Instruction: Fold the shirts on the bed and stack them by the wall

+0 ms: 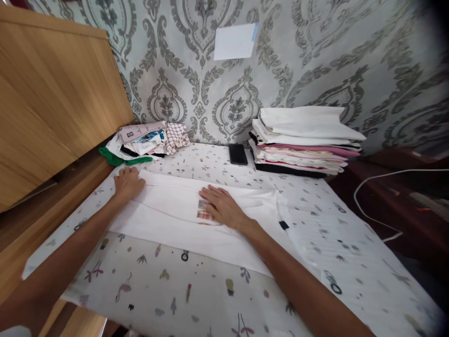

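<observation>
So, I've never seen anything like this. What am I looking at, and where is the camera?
There's no machine here: these are a person's own bare hands, seen by a camera worn on their head, looking forward and down. The left hand is at one end of a white garment; whether it grips the edge is hard to tell. The right hand lies flat on it, partly over a checked patch. Underneath is a printed cloth. Toward the wall are a small pile of clothes, a dark phone-like object and a taller folded stack.
</observation>
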Tool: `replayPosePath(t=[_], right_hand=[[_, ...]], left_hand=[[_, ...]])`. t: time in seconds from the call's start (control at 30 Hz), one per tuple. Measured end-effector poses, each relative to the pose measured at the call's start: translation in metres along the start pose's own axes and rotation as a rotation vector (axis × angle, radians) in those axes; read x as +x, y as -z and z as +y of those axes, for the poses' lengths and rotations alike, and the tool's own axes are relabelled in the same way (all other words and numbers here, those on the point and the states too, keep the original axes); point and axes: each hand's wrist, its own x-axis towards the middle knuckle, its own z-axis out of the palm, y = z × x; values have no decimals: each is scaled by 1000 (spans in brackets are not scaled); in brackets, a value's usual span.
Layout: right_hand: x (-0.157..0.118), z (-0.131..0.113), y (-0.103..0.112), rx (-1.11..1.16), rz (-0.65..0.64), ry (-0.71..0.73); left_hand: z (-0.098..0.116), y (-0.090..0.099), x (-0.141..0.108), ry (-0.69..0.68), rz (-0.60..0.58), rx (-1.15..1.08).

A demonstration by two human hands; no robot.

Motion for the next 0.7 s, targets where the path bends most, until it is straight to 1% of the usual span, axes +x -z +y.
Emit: replayPosePath(t=[0.03, 0.07, 0.1, 0.13, 0.2, 0.23, 0.27, 0.3, 0.37, 0.43, 0.53, 0.6, 0.7], right_hand=[[0, 0, -1, -6, -5, 4], [0, 0, -1, -11, -9, 9], [0, 0, -1, -15, -12, 14], [0, 0, -1, -19, -15, 17], [0, -1, -1, -28, -24, 21], [0, -1, 0, -34, -32, 20], [0, -2, 1, -40, -43, 17], [0, -3, 2, -45, -56, 13], [1, -4, 4, -53, -79, 5], [1, -5, 5, -56, -92, -5], [2, -4, 5, -54, -92, -13], [2, -3, 4, -49, -87, -13], [1, 0, 1, -40, -68, -3]], left_hand=[[8, -1, -3, -51, 48, -4], [18, -3, -7, -138, 78, -25], [31, -7, -12, -261, 74, -58], [44, -11, -18, -402, 33, -97], [71, -21, -29, -662, -117, -160], [81, -25, -33, -748, -191, -172], [89, -29, -36, -790, -251, -172], [93, -31, -37, -790, -295, -159], [88, -32, -32, -698, -345, -108], [71, -30, -22, -554, -361, -50], [35, -26, -6, -375, -354, 19], [16, -26, 0, -297, -338, 47], [-3, -27, 3, -214, -324, 35]])
